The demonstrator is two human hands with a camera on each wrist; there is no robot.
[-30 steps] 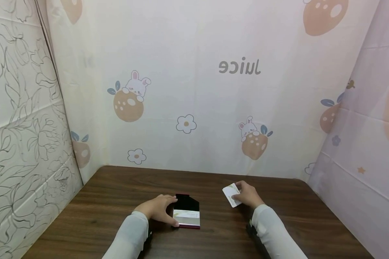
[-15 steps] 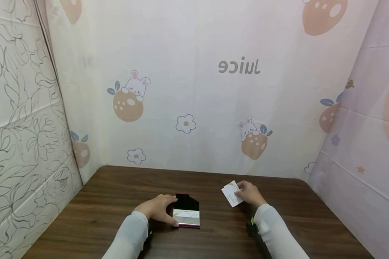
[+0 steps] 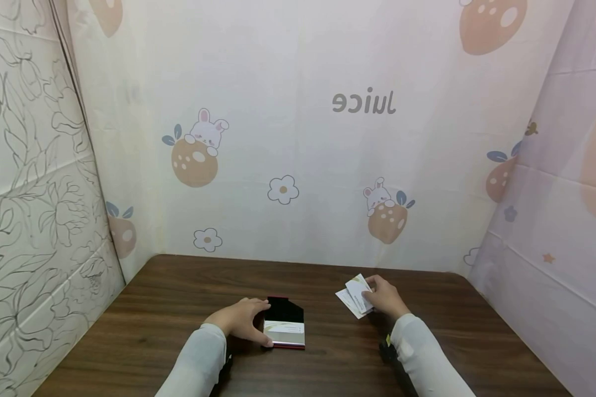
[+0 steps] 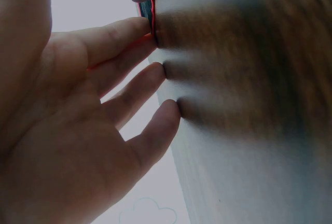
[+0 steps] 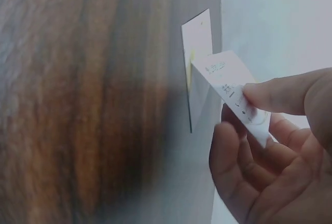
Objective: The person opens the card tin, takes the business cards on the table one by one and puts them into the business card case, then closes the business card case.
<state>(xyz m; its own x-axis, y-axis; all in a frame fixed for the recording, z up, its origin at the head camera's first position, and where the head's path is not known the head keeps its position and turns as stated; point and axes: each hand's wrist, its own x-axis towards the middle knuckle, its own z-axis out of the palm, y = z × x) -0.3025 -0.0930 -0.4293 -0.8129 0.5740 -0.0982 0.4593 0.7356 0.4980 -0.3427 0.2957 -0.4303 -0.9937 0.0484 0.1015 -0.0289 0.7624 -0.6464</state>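
Note:
An open card case (image 3: 284,333) with red edges, a black inside and a white card in its silver half lies on the table. My left hand (image 3: 240,321) holds it at its left side, thumb at the near corner and index finger near the far one; its other fingertips rest by the tabletop in the left wrist view. To the right, my right hand (image 3: 384,298) pinches a white business card (image 5: 228,81) between thumb and fingers, tilted up. Beneath it, a second white card (image 5: 199,37) lies flat on the table, partly hidden by the held one.
The dark wood table (image 3: 189,353) ends at a printed cloth backdrop (image 3: 298,231). Patterned cloths hang at the left (image 3: 40,220) and right (image 3: 541,231) sides. Dark straps show at both wrists.
My right hand has slid the upper card up and to the right, so it has fanned apart from the lower card. The left hand and the case have stayed in place.

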